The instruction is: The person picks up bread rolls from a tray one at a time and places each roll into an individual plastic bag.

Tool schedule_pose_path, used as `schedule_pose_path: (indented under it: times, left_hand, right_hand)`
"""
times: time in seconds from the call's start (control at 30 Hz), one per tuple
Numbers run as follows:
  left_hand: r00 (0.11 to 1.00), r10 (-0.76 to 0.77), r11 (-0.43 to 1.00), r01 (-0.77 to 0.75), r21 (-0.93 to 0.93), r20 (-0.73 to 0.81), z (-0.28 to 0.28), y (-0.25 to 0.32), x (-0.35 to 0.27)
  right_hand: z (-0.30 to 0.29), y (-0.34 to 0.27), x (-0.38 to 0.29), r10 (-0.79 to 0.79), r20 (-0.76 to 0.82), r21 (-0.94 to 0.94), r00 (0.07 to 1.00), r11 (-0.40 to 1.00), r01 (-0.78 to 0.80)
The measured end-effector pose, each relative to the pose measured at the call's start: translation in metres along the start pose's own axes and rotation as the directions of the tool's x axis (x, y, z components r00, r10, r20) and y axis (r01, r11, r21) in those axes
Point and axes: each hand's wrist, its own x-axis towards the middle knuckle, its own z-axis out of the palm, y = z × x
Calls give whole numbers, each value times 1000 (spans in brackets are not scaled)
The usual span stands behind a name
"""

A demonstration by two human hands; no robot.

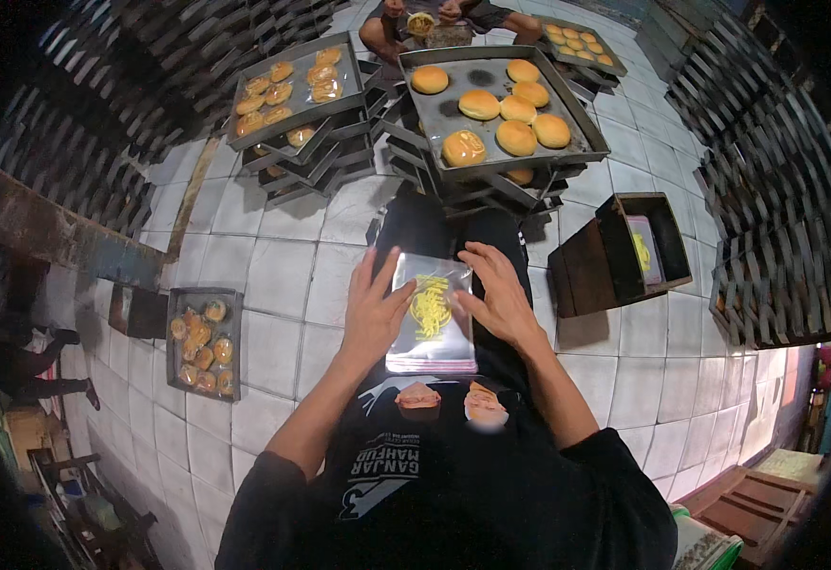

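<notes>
A stack of clear plastic bags with yellow print lies on my lap. My left hand rests at its left edge, thumb on the top bag and fingers spread. At the upper right edge is my right hand, its fingers apart and slightly bent, touching or just over the plastic. Beyond my knees, a metal baking tray on stacked trays holds several round buns; one bun near its front corner is in a clear printed bag. Another tray to its left holds several wrapped buns.
On the tiled floor at right stands a dark open box with more printed bags. At left is a small tray of wrapped buns. A co-worker sits beyond the trays, near another bun tray. Tray stacks line both sides.
</notes>
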Motion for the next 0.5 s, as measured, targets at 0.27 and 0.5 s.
schedule_pose_path:
  times: [0.27, 0.5]
  left_hand:
    - [754, -173, 609, 588, -533, 634, -35, 7, 16]
    - [667, -569, -104, 522, -847, 481, 0, -21, 86]
  right_hand:
    - [-71, -35, 3, -28, 254, 227, 967, 973, -31]
    - [-98, 123, 81, 59, -36, -441, 998, 895, -69]
